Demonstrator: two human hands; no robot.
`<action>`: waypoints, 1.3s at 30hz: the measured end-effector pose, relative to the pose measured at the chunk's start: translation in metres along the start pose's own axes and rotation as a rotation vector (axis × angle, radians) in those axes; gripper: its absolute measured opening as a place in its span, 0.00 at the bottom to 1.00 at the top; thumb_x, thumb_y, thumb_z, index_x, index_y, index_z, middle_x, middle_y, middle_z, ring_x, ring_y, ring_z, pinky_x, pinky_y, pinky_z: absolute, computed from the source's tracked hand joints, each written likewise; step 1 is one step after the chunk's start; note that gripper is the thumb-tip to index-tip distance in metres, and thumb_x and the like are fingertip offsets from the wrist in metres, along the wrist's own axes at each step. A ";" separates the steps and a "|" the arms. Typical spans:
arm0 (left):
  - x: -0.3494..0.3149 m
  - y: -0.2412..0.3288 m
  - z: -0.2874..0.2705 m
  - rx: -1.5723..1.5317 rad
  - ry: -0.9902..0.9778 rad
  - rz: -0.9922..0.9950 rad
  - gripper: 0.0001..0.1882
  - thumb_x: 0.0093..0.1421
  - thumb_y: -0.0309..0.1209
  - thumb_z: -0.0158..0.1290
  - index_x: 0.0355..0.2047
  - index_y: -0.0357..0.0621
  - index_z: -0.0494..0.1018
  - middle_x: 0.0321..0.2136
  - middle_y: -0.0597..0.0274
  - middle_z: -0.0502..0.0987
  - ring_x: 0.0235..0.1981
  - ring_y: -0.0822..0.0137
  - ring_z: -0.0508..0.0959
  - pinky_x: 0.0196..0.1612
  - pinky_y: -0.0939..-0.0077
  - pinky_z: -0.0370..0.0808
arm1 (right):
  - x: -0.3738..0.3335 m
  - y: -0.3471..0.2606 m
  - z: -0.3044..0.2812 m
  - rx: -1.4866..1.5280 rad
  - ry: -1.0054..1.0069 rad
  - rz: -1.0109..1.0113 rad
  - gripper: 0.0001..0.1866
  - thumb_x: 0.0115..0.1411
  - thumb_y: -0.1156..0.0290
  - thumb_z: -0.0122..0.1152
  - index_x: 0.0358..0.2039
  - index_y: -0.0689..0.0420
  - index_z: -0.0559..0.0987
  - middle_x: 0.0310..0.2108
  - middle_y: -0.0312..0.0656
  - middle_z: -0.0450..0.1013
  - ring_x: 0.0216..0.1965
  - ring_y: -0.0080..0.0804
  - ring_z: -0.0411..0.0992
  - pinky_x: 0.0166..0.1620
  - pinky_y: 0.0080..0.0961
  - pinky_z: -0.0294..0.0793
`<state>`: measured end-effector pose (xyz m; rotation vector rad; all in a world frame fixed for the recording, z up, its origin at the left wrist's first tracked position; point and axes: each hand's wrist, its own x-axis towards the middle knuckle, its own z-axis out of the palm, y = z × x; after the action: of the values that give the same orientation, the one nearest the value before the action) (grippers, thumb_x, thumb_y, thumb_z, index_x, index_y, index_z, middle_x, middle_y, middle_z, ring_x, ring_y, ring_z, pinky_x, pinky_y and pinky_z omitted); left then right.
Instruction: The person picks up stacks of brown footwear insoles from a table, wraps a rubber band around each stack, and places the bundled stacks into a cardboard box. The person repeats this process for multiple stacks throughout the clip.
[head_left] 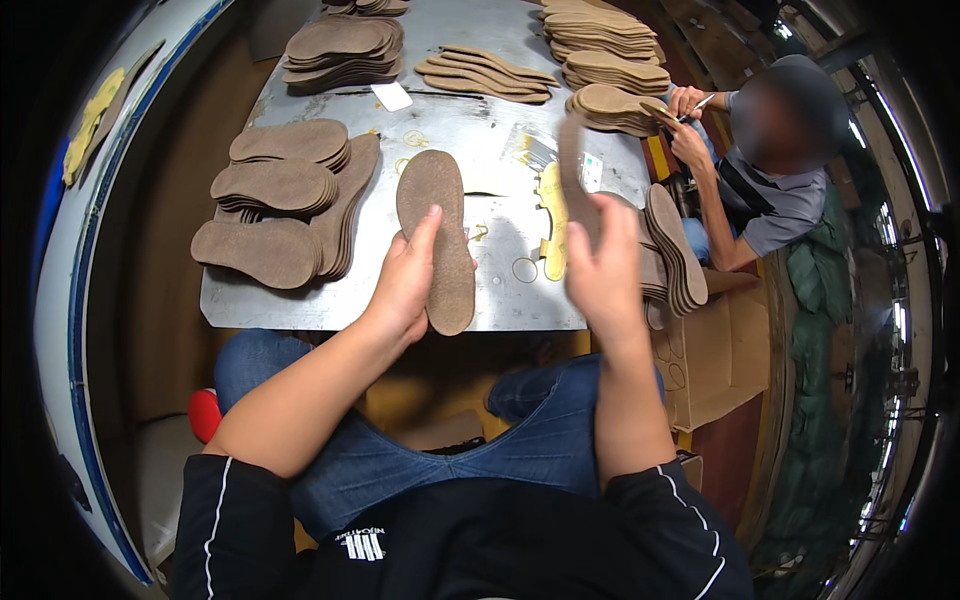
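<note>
My left hand (405,280) grips a brown shoe insole (452,275) over the near edge of the metal table, thumb across its face and its toe end pointing away from me. On the right, my right hand (608,265) holds another insole (572,165) upright, seen nearly edge-on and smeared by motion. Between the two insoles lies a yellow strip-like template (553,225) with notched edges. A stack of insoles (680,245) sits just beyond my right hand at the table's right edge. To the left of my left hand are overlapping piles of insoles (265,250).
The metal table (500,310) also carries far piles of insoles (340,50), wavy insoles (485,75) and a white card (391,96). At the right, a co-worker (785,150) holds an insole and a pen-like tool. A cardboard box (720,350) stands below the right edge.
</note>
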<state>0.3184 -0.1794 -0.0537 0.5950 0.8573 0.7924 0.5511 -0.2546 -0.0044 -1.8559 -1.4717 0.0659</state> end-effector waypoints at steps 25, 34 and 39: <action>-0.021 0.042 -0.038 -0.201 0.128 -0.105 0.25 0.71 0.36 0.63 0.63 0.34 0.76 0.58 0.47 0.82 0.60 0.52 0.82 0.67 0.51 0.77 | -0.006 0.009 0.131 -0.183 -0.192 -0.021 0.10 0.65 0.67 0.72 0.34 0.61 0.86 0.37 0.53 0.83 0.40 0.56 0.82 0.46 0.49 0.83; -0.017 0.026 -0.035 -0.023 0.034 -0.028 0.24 0.70 0.31 0.63 0.62 0.31 0.75 0.53 0.49 0.85 0.52 0.57 0.86 0.59 0.58 0.82 | 0.005 -0.023 0.104 0.593 -0.300 0.343 0.09 0.71 0.69 0.71 0.38 0.62 0.87 0.31 0.28 0.80 0.32 0.13 0.70 0.37 0.19 0.72; -0.022 0.020 -0.023 0.011 -0.036 0.104 0.31 0.77 0.49 0.62 0.61 0.30 0.76 0.49 0.50 0.85 0.48 0.62 0.86 0.52 0.63 0.85 | -0.018 -0.059 0.079 1.005 -0.496 0.265 0.07 0.73 0.69 0.70 0.43 0.61 0.87 0.35 0.28 0.81 0.34 0.13 0.71 0.41 0.16 0.70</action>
<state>0.2826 -0.1822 -0.0422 0.6661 0.8038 0.8689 0.4597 -0.2259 -0.0345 -1.1877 -1.1201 1.2267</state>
